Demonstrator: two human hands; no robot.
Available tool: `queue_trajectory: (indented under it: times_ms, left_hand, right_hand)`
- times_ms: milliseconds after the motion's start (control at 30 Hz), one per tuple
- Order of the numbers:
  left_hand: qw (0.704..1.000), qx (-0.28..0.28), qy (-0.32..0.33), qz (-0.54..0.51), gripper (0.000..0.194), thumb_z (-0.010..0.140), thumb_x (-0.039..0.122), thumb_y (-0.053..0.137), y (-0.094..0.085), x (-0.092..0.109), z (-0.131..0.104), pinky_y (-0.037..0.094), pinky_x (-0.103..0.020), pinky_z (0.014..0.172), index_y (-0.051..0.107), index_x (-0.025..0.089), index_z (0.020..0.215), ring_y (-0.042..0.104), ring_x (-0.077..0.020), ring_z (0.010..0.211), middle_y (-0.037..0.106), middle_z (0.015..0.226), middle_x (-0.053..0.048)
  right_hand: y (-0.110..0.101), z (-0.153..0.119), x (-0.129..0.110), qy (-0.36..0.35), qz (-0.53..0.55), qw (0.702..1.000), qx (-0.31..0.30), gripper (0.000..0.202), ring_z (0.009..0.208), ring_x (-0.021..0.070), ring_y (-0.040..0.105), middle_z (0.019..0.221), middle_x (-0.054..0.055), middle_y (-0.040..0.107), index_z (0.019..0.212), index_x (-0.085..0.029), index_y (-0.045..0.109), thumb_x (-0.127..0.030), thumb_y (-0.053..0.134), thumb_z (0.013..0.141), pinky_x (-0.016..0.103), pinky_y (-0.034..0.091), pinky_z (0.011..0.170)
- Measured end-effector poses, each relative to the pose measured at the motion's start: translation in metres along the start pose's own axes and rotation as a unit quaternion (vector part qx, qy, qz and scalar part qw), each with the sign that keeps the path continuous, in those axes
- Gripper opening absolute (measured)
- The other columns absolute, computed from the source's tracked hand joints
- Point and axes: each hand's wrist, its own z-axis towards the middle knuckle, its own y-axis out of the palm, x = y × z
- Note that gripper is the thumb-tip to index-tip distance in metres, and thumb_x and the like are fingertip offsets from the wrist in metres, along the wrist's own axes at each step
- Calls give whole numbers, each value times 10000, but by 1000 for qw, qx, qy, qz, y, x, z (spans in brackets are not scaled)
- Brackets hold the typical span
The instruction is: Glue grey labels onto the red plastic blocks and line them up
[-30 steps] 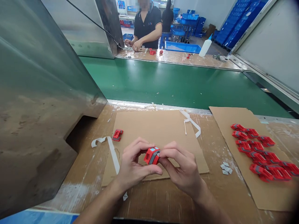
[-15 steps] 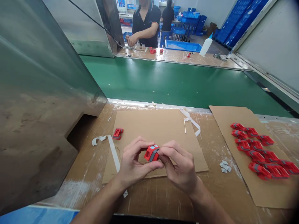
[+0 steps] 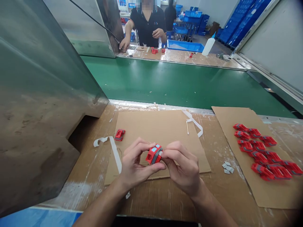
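My left hand (image 3: 134,157) grips a small red plastic toy vehicle part (image 3: 154,154) with a grey stripe and light-blue windows, its thumb below and fingers above. My right hand (image 3: 182,165) is closed in a pinch against the part's right side. A tiny pale bit (image 3: 161,152) shows at those fingertips, too small to name. Both hands are over a cardboard sheet (image 3: 156,126). A similar red part (image 3: 119,135) lies at that sheet's left edge.
More red parts (image 3: 258,145) lie in rows on a second cardboard sheet (image 3: 272,192) at right, near small whitish squares (image 3: 227,167). Tape strips (image 3: 115,154) and a cotton swab (image 3: 187,128) lie around. Beyond the green belt (image 3: 151,78), a person (image 3: 148,26) works. A metal panel (image 3: 42,110) stands left.
The pale bit now shows at my right fingertips beside the red part; my hands have barely shifted. Across the belt, the person's hands have moved apart, one reaching down to the table.
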Motion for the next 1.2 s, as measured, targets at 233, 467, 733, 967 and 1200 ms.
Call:
queue_trajectory:
  times_ms: [233,467,733,967,1200]
  left_hand:
    - [999,-3,31,-8,429,773,391,861,0,-1,-1,584,-294,699,673,174,1092,687,-184,818,705,913,-73]
    - [998,-10,58,-3,470,807,318,845,0,-3,-4,612,-331,837,659,165,1211,700,-206,953,705,1025,-97]
    - [996,-3,83,-19,460,848,280,808,2,-5,-7,612,-359,921,647,129,1252,699,-229,1052,670,1053,-102]
    - [996,-1,80,-27,470,840,172,794,4,-1,-11,611,-391,941,627,141,1278,693,-264,1102,658,1071,-108]
    - [999,14,25,-38,412,845,206,790,5,3,-6,604,-362,872,664,177,1236,694,-231,990,690,1025,-105]
  right_hand:
    - [1,-1,-1,-17,5,1000,18,232,752,150,613,824,32,666,996,-191,672,11,604,903,283,562,652]
    - [-1,-1,1,-63,-22,998,20,267,786,173,622,843,52,683,1028,-183,670,29,566,903,314,583,676]
    - [1,-1,2,-96,-26,995,10,262,833,168,623,914,65,684,1058,-167,648,32,550,918,323,599,729]
    - [5,-4,1,-132,-57,989,33,217,862,179,613,928,87,687,1019,-134,662,23,542,928,320,600,727]
    - [9,1,-3,-78,-29,996,23,263,808,162,615,878,52,676,1004,-168,641,53,535,911,308,599,703]
